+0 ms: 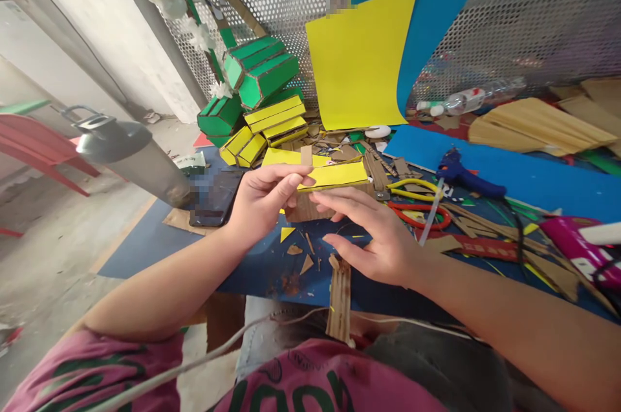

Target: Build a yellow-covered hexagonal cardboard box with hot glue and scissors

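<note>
My left hand (264,198) is closed on a small cardboard block topped with yellow paper (334,176), thumb and fingers pinching its left end above the blue mat. My right hand (373,231) has its fingers stretched out against the block's near cardboard side, pressing it from the right. Small yellow and brown paper scraps (297,249) lie on the mat under my hands. A corrugated cardboard strip (339,299) hangs over the near table edge by my right wrist.
Green and yellow cardboard boxes (255,101) are stacked at the back left, with yellow (359,56) and blue sheets behind. Yellow and red scissors (420,202), a blue glue gun (460,174), a phone (216,202), a metal flask (126,153) and a pink tool (579,247) surround me.
</note>
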`<act>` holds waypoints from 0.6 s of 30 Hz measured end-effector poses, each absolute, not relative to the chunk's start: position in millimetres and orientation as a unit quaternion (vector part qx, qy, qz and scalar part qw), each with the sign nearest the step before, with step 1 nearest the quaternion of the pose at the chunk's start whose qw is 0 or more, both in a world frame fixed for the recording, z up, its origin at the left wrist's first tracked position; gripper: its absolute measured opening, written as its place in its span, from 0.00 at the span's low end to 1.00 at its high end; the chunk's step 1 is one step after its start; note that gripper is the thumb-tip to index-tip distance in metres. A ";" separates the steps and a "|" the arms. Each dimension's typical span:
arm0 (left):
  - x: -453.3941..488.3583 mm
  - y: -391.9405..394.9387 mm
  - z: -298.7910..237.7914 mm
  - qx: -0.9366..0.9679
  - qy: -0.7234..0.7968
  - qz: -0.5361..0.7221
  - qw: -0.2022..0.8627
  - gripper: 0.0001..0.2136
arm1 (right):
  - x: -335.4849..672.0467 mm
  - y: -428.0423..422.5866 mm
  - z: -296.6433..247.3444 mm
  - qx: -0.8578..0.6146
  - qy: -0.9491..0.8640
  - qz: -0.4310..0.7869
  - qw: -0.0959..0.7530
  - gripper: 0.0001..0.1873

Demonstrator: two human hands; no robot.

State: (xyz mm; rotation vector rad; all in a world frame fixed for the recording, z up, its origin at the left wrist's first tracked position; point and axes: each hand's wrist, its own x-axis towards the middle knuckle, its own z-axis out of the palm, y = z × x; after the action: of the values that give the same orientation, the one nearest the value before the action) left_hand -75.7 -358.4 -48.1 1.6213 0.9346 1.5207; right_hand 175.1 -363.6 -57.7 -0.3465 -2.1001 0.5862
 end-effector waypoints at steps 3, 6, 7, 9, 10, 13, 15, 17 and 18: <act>-73.7 -359.6 -44.5 0.645 0.333 0.588 0.357 0.16 | 175.5 -362.3 -56.5 -0.146 -0.827 0.260 0.476 0.29; -70.2 -361.2 -42.4 0.682 0.311 0.571 0.335 0.24 | 177.6 -359.4 -58.0 -0.146 -0.806 0.311 0.481 0.28; -69.5 -361.7 -42.5 0.690 0.313 0.569 0.321 0.24 | 178.8 -358.0 -58.9 -0.137 -0.799 0.345 0.473 0.30; -69.7 -362.2 -43.1 0.707 0.324 0.567 0.272 0.18 | 181.2 -354.4 -61.0 -0.107 -0.782 0.426 0.443 0.36; -70.6 -362.3 -43.0 0.719 0.327 0.565 0.238 0.15 | 182.3 -352.5 -62.1 -0.093 -0.772 0.464 0.424 0.40; -74.2 -362.9 -39.9 0.777 0.316 0.528 0.138 0.10 | 183.9 -348.1 -66.0 -0.060 -0.751 0.538 0.379 0.54; -74.9 -363.7 -36.6 0.814 0.301 0.489 0.090 0.10 | 183.0 -347.7 -68.9 -0.042 -0.732 0.575 0.363 0.59; -73.3 -364.4 -34.6 0.845 0.290 0.447 0.047 0.12 | 180.5 -349.8 -71.4 -0.024 -0.705 0.616 0.352 0.62; -71.9 -364.4 -34.4 0.858 0.284 0.427 0.028 0.14 | 178.8 -351.4 -72.5 -0.016 -0.690 0.635 0.346 0.64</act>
State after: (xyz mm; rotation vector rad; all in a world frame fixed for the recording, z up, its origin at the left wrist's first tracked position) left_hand -71.9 -364.4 -34.4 2.6488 0.8770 1.3171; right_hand 178.8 -351.4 -72.5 -0.0426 -1.7919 1.6492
